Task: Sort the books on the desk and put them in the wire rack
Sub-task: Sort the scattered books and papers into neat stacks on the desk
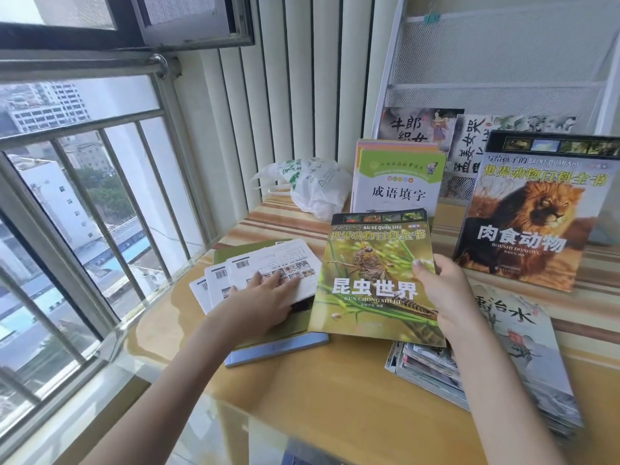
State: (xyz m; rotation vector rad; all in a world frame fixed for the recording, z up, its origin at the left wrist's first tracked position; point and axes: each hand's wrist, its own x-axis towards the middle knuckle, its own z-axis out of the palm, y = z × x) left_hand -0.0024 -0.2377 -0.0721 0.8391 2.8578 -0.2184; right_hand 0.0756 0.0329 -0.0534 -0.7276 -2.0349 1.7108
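Note:
My right hand (443, 290) grips the right edge of a green insect book (372, 273), holding it tilted above the desk (335, 380). My left hand (265, 297) lies flat, fingers apart, on a fanned pile of white face-down books (268, 263) at the left. A lion book (533, 213) and a stack of white-and-green books (399, 182) stand leaning at the back. The white wire rack (503, 68) rises behind them with two ink-painting books (416, 125) in its lower shelf. A stack of thin picture books (523, 360) lies at the right.
A white plastic bag (312, 182) sits at the desk's back left. A blue-grey book (278, 347) lies under the left pile. The window with metal bars (110, 203) runs along the left edge of the desk. A green clip (432, 17) hangs on the rack's top.

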